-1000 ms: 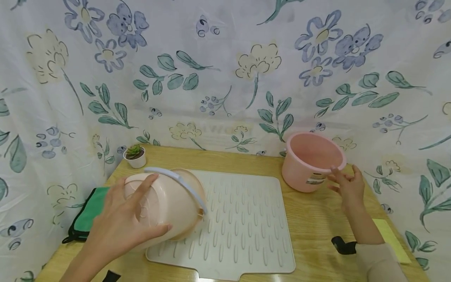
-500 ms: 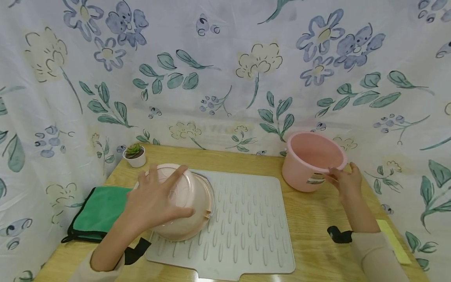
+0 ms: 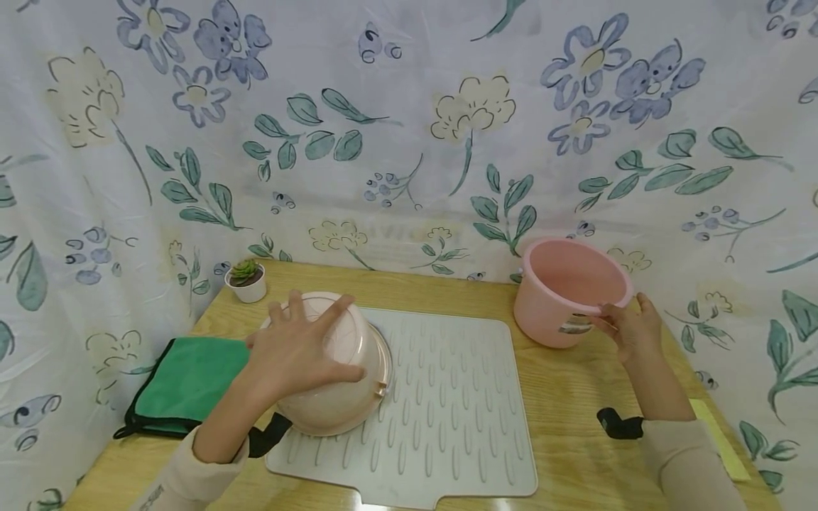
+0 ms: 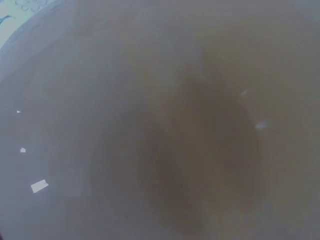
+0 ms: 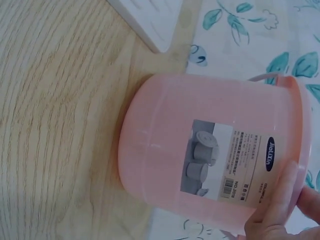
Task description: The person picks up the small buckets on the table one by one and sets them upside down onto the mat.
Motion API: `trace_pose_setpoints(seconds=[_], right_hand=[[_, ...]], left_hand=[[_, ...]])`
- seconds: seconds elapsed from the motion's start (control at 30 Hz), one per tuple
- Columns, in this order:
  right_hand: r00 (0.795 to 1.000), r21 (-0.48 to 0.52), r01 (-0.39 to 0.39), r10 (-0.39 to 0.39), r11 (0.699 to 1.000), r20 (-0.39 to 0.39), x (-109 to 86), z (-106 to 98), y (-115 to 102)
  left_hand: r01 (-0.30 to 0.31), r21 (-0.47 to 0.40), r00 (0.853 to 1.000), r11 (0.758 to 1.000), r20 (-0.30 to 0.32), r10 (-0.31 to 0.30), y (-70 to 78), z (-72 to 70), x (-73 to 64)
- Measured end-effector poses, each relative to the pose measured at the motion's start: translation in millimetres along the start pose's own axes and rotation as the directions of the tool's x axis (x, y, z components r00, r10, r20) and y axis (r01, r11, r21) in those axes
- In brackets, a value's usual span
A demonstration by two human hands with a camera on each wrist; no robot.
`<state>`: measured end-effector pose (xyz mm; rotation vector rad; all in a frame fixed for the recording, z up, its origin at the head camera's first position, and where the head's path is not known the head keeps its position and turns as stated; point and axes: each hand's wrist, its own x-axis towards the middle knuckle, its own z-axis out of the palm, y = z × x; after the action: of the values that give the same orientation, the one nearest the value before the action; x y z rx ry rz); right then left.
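A cream-coloured bucket (image 3: 335,411) lies bottom up over the left part of the white ridged mat (image 3: 447,411). My left hand (image 3: 297,355) grips it from above, fingers spread over its base and thumb along its side. A blurred close surface (image 4: 160,120) fills the left wrist view. At the back right a pink bucket (image 3: 543,316) stands upright. My right hand (image 3: 629,330) pinches its rim on the near right side. In the right wrist view the bucket's paper label (image 5: 232,162) shows, with fingers (image 5: 280,197) at the rim.
A folded green cloth (image 3: 188,380) with black edging lies left of the mat. Behind it stands a small potted succulent (image 3: 247,282). A yellow sheet (image 3: 722,443) lies partly under the right sleeve. A floral curtain (image 3: 409,142) encloses the wooden table (image 3: 569,411).
My left hand has moved right with the cream-coloured bucket and turned it from tilted to bottom up on the mat. Its pale handle has dropped from view. The right hand stays at the pink bucket's rim.
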<state>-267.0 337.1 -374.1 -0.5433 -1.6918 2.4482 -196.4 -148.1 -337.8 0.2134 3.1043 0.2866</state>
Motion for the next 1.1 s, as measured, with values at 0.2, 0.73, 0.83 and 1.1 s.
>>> trace_pose_setpoints(seconds=[0.2,0.73,0.83,1.1], right_hand=[[0.993,0.046,0.017,-0.022,0.999,0.118,2.7,-7,3],[0.973,0.180,0.006,-0.047,0.984,0.225,6.5,-15,7],[0.971,0.188,0.000,-0.045,0.982,0.236,7.4,-15,7],[0.963,0.220,0.003,-0.061,0.976,0.261,10.5,-17,8]], left_hand=[[0.001,-0.002,1.000,1.000,0.021,0.000,1.5,0.4,4.3],[0.003,0.020,0.996,1.000,0.084,-0.004,5.7,0.6,18.5],[0.002,0.021,0.995,1.000,0.098,-0.004,6.6,0.2,19.9],[0.010,0.018,0.990,1.000,0.138,-0.012,5.9,-1.0,27.2]])
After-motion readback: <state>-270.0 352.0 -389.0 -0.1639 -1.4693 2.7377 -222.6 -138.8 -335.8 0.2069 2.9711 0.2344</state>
